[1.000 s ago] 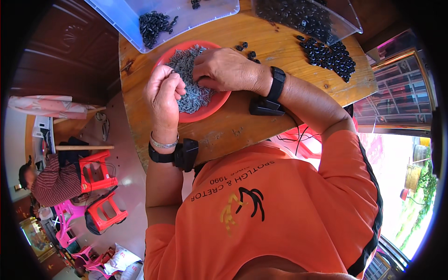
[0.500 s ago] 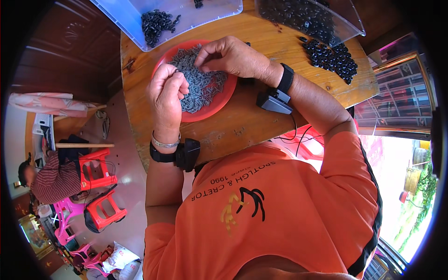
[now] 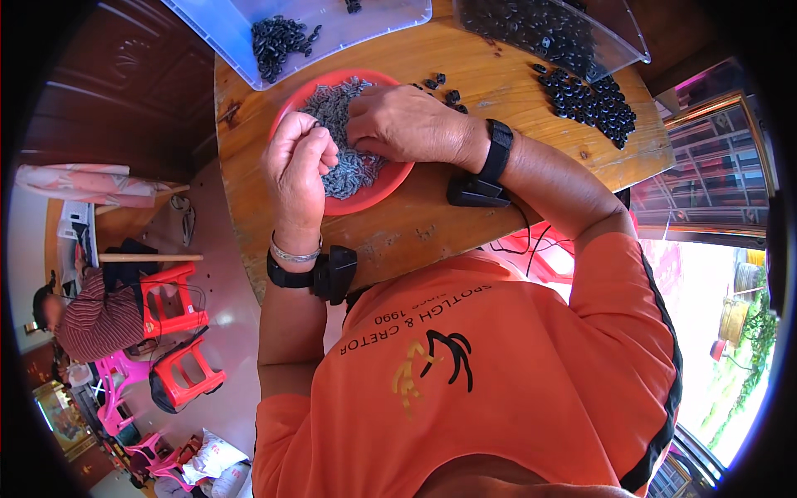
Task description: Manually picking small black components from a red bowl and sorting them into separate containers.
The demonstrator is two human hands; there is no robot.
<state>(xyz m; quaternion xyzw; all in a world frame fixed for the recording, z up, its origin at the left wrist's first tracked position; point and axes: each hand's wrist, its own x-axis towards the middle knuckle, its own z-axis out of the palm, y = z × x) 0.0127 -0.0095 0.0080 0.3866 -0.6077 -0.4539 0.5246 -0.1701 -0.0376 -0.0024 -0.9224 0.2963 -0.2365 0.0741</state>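
A red bowl (image 3: 387, 192) on the wooden table holds a heap of small grey screw-like pieces (image 3: 346, 176). My left hand (image 3: 297, 162) is over the bowl's left side, thumb and fingers pinched together. A tiny dark bit shows at its fingertips, too small to name. Back upward, my right hand (image 3: 408, 124) reaches over the bowl's right side, its bent fingers down at the grey pieces. Those fingertips are hidden. Just past this hand, a few loose black parts (image 3: 453, 97) lie on the wood.
A clear plastic bin (image 3: 357, 35) with a pile of black parts (image 3: 281, 43) stands at the far left. Another clear bin (image 3: 540, 41) of black parts is far right, with more black parts (image 3: 594, 108) spilled beside it. A person (image 3: 100, 311) sits off left, near red stools (image 3: 187, 373).
My right hand has turned back upward and lowered into the grey pieces, uncovering loose black parts beyond it. My left hand stays nearly where it was, still pinched.
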